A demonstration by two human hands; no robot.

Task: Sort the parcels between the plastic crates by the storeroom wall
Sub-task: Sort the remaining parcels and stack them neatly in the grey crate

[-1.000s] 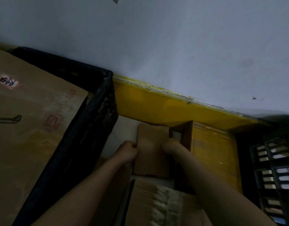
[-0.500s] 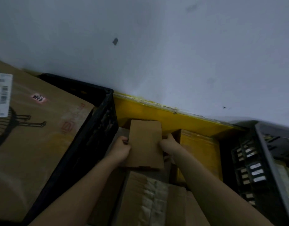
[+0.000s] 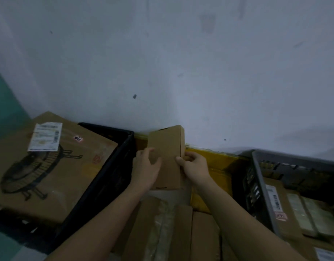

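Lifted since the earlier frame, the small parcel (image 3: 165, 157) sat mid-frame, clear of the pile — left hand (image 3: 146, 169) and right hand (image 3: 195, 169) gripping its sides. Black crate (image 3: 113, 166) and grey crate (image 3: 264, 185) already held parcels; several remained unsorted.

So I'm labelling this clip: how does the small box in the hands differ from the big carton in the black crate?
The small box is plain brown, while the big carton bears a white shipping label and a black printed drawing. The small box is narrow and lifted, gripped by the left hand and right hand; the big carton is broad and rests in the black crate. Both are brown cardboard.
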